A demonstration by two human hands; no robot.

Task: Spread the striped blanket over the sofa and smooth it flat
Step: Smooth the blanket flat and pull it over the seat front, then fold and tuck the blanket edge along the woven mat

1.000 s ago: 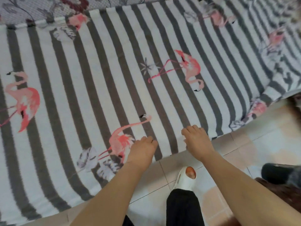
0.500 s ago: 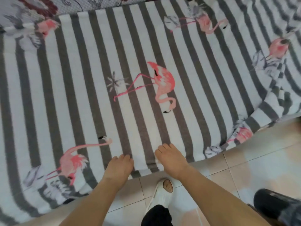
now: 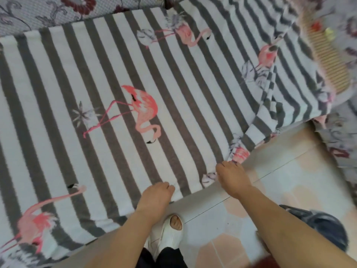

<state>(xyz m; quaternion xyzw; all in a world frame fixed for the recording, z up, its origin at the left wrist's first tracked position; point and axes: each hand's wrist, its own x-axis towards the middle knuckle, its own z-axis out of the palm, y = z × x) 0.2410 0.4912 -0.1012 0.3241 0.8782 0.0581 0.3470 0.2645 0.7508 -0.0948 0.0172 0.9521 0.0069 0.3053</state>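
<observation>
Since earlier, my hands slid right along striped blanket (image 3: pixel 119 105) hem. Left hand (image 3: pixel 154 198), right hand (image 3: pixel 231 178): fingers curled, pinching edge. Risk: uneven tug deepens bunched fold at right.

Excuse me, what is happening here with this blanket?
A person is laying a striped blanket with flamingo prints over a sofa. Both hands hold its near edge, which hangs toward the tiled floor: the left hand with a grip near the middle, the right hand further right. Most of the blanket lies flat, but folds remain near the right corner.
</observation>
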